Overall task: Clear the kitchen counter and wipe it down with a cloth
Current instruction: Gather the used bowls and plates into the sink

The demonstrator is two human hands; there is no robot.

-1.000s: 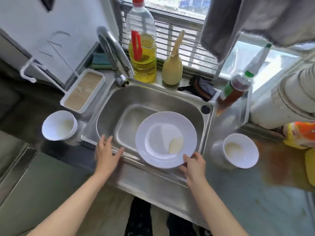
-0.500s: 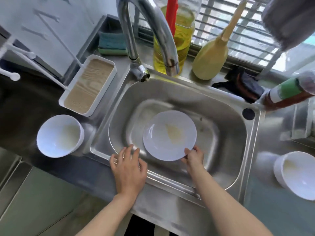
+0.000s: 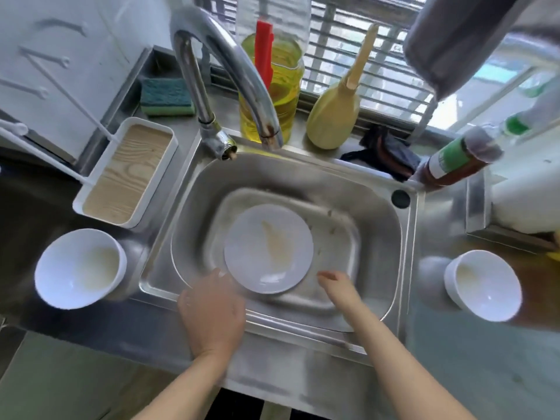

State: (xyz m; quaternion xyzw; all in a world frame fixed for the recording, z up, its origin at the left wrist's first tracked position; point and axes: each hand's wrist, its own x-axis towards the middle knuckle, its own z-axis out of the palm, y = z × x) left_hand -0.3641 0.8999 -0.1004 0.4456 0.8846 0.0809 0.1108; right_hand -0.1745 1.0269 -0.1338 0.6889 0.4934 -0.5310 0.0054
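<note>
A white plate with a yellowish smear lies flat on the bottom of the steel sink. My right hand hovers just right of the plate's near edge, fingers loosely bent, holding nothing. My left hand rests over the sink's front rim at the plate's left, blurred, its fingers relaxed. One white bowl stands on the dark counter left of the sink. A second white bowl stands on the counter to the right. A dark cloth lies crumpled behind the sink.
The tap arches over the sink's back. Behind it stand an oil bottle, a yellow squeeze bottle and a green-blue sponge. A white tray with a wood-grain lid sits back left, a brown sauce bottle back right.
My right hand has let go of the plate, which now lies on the sink bottom. My left hand slid right along the front rim toward the plate.
</note>
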